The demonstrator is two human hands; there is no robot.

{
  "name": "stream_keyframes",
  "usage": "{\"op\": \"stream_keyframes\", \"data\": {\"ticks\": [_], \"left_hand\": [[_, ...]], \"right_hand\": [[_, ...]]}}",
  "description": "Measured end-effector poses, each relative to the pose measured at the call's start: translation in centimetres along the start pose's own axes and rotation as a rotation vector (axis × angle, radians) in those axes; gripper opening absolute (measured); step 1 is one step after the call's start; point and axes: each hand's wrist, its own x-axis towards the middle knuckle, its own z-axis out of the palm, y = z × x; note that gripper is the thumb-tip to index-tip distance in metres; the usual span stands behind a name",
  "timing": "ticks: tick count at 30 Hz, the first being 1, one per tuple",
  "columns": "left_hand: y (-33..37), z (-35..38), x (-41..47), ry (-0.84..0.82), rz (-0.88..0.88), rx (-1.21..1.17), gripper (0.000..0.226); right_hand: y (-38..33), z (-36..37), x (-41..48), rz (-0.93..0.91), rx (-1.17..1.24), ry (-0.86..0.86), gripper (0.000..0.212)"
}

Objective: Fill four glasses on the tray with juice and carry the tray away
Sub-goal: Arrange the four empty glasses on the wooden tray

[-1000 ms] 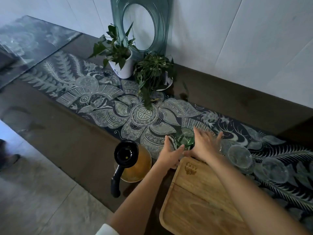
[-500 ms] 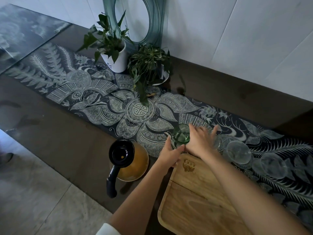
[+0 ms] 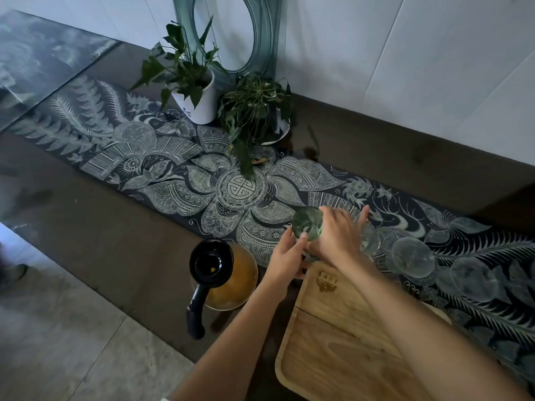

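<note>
The left hand (image 3: 285,256) and right hand (image 3: 338,238) are ungloved, with both forearms bare. A sliver of white sleeve (image 3: 165,399) shows on the left arm at the near edge.
</note>
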Motion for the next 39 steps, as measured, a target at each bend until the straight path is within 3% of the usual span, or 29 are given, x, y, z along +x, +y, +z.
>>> {"op": "stream_keyframes", "data": {"ticks": [6,19,39], "left_hand": [[-1.8,-2.0,-2.4,0.072,0.135,0.027,0.032],[-7.7,0.8,-5.7,0.018,0.063,0.035,0.028],[-9.7,1.6,-6.8,0.074,0.008,0.102,0.030]], "right_hand": [[-0.5,-0.4,-3.3,-0.003,0.231,0.194,0.098],[3.0,1.5,-12.3,0.176,0.216,0.130,0.102],[3.4,3.3,-14.8,0.178,0.164,0.116,0.103]]}}
